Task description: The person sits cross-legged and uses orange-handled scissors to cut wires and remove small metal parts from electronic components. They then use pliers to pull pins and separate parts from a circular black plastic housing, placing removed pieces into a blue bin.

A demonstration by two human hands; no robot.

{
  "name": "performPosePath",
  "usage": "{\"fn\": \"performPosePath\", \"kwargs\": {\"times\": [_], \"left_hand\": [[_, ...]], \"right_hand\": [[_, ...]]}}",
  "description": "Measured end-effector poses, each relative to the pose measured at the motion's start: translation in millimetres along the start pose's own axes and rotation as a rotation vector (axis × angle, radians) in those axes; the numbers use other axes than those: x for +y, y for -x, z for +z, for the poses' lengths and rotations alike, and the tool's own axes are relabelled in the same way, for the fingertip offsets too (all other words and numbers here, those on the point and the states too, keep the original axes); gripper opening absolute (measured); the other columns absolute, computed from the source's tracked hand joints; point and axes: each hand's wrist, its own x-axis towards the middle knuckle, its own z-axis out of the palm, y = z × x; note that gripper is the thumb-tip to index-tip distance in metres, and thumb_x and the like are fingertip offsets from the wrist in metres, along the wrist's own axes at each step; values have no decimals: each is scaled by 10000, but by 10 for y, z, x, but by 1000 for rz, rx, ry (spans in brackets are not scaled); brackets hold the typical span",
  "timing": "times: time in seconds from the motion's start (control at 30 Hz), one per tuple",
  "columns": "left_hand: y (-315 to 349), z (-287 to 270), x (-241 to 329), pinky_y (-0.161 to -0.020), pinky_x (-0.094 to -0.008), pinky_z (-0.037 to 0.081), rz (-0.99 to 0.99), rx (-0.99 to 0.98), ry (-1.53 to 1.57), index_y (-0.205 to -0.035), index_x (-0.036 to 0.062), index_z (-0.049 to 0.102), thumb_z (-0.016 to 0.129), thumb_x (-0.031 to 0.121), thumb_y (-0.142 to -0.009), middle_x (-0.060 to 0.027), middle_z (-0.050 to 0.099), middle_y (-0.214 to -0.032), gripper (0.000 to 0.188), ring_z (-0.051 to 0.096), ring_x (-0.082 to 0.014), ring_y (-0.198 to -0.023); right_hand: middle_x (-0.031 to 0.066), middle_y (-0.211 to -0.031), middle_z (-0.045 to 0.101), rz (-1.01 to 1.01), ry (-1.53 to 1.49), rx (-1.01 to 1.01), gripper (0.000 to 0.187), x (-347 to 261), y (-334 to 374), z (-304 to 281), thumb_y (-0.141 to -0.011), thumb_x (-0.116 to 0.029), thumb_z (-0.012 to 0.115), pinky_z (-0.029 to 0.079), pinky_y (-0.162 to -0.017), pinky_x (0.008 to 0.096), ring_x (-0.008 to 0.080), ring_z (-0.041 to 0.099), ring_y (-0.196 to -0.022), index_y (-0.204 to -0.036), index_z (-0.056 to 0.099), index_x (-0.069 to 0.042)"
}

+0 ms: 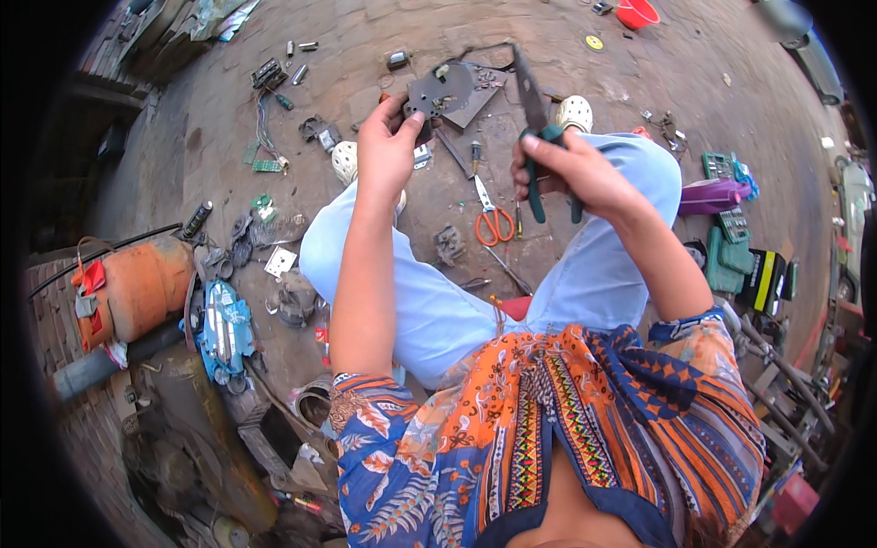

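My left hand [387, 144] is raised ahead of me, its fingers closed on the edge of a dark grey flat metal part [437, 99] with a rounded outline and small fittings on it. My right hand [568, 172] grips tin snips [532, 102] by their green handles, with the dark blades pointing up and away from me. The blades stand to the right of the metal part, apart from it. Beyond the part, a grey square plate [482, 99] lies on the ground with small pieces on it. Orange-handled scissors [494, 226] lie between my legs.
A screwdriver [476, 157] lies near the scissors. To the left are a wired component [268, 73], an orange gas cylinder [151, 288] and a blue bundle [225, 331]. Green tool cases [728, 260] and a purple item [711, 195] sit right. A red bucket [637, 13] stands far off.
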Motion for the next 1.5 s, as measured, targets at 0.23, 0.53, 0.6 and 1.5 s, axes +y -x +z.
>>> {"fn": "performPosePath", "kwargs": {"times": [0.23, 0.53, 0.6, 1.5], "left_hand": [[53, -340, -42, -759, -306, 541, -62, 84, -116, -1237, -96, 426, 498, 5, -892, -160, 611, -1036, 366, 651, -222, -880], [90, -317, 146, -792, -324, 536, -97, 169, 4, -1261, -77, 414, 488, 26, -904, -153, 611, -1067, 379, 645, -237, -923], [127, -297, 217, -793, -326, 537, -101, 172, 1, -1260, -76, 415, 488, 27, -904, -152, 611, -1065, 378, 645, -237, -920], [223, 126, 246, -818, -351, 537, 28, -80, 362, -1154, -58, 486, 534, 78, -897, -142, 618, -1057, 295, 639, -222, -936]], "right_hand": [[69, -811, 570, -29, -247, -16, 276, -288, -329, -451, -927, -287, 525, 548, -745, 367, 179, 599, -734, -936, 523, -10], [191, -1134, 592, 205, -231, 127, 383, -919, -1557, -1811, -949, -284, 463, 467, -939, 489, 300, 592, -1047, -1111, 496, 62], [237, -1167, 562, 241, -310, 208, 398, -760, -1749, -1971, -963, -255, 420, 453, -935, 536, 346, 571, -1077, -1167, 435, 85], [251, -1202, 527, 46, -506, -587, 507, 366, 119, 356, -943, -335, 460, 440, -946, 444, 354, 516, -1150, -1240, 427, 75]]}}
